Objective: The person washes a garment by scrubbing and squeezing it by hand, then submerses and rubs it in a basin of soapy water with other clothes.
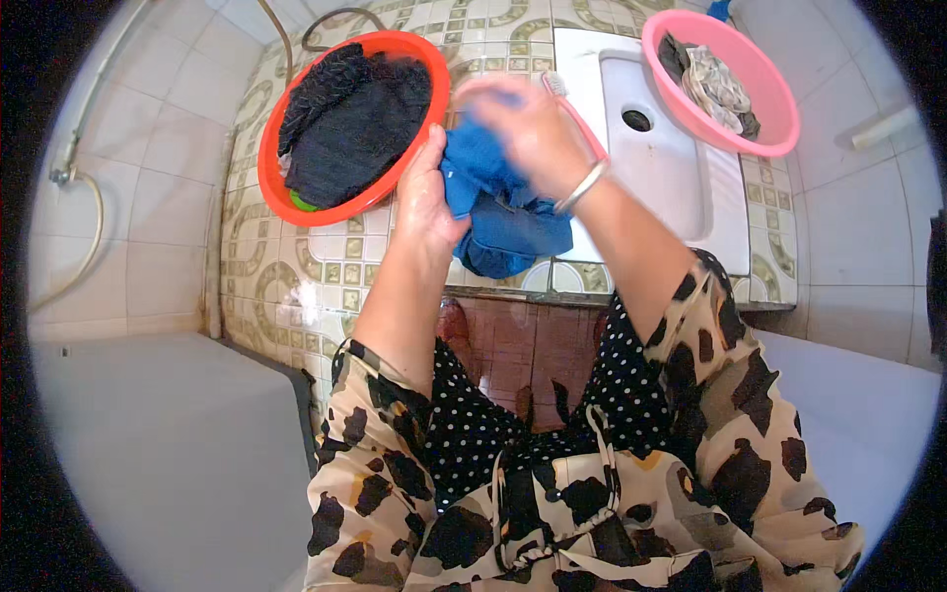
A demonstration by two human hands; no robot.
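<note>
A bunched blue cloth garment hangs between my two hands above the tiled floor. My left hand supports it from the left side, thumb up, close to the rim of the red plastic basin. Over the top of the cloth is my right hand, blurred by motion, with a bangle at the wrist; its fingers press on the blue fabric. Dark wet clothing fills the red basin, and a bit of green shows at its lower edge. Behind my right hand lies a pink-handled brush, partly hidden.
A white squat toilet pan with a dark drain hole is set in the floor at right. Over its far right corner stands a pink basin holding grey and whitish clothes. A hose runs along the left wall. A raised floor edge crosses before my feet.
</note>
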